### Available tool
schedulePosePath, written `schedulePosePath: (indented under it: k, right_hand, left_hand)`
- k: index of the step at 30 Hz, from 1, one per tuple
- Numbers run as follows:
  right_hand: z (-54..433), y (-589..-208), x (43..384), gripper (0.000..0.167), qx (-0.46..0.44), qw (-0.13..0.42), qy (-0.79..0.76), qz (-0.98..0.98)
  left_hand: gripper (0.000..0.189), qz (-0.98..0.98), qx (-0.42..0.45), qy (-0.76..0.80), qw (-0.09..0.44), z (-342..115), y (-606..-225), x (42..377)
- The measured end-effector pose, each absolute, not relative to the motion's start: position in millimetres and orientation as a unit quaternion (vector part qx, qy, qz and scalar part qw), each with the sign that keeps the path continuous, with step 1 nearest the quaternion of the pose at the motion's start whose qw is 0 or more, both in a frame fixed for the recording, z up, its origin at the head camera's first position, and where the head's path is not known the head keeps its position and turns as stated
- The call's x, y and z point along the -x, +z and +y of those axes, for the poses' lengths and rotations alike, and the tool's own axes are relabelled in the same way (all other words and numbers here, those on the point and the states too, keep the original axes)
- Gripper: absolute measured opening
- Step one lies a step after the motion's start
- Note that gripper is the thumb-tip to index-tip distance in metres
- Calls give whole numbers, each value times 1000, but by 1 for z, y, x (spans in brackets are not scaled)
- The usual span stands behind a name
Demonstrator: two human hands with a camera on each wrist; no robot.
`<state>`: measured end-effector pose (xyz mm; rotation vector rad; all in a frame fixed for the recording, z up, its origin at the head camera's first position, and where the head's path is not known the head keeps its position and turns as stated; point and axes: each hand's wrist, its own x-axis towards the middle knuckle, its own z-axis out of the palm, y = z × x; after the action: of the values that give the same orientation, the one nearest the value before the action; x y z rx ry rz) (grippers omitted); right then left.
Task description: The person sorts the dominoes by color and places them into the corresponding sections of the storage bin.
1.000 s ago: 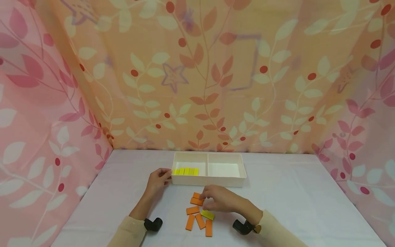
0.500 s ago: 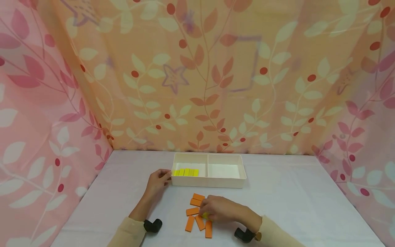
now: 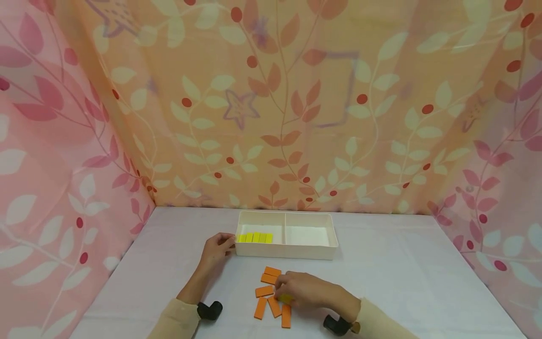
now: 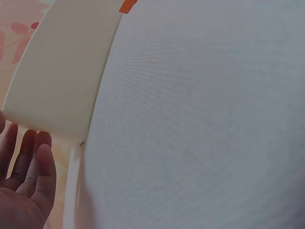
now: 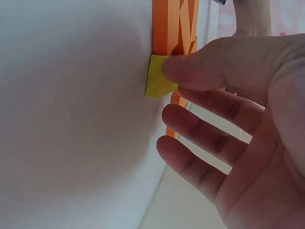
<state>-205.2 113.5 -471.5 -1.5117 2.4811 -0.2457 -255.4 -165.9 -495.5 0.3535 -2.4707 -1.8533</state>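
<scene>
The right hand [image 3: 306, 288] has come down over the loose yellow tile [image 5: 155, 82] and now pinches it.

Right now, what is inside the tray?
Yellow tiles line the front of the left compartment; none show in the right compartment. The front wall hides the tiles' near ends.

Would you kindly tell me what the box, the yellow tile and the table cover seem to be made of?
Box: probably plastic, smooth and cream, judging by its thin, even walls and rounded corners.
Yellow tile: perhaps painted wood or plastic, smooth-looking; its even colour leaves that open.
Table cover: likely woven fabric, matte, since the wrist views show a fine, thread-like texture.
</scene>
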Motion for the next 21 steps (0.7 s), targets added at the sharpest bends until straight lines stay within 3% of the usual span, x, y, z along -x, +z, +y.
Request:
schedulePosePath:
  k: [21]
  right_hand:
    - [117, -476, 206, 44, 541, 85, -87, 833]
  left_hand:
    - [28, -802, -101, -588, 12, -168, -495, 256]
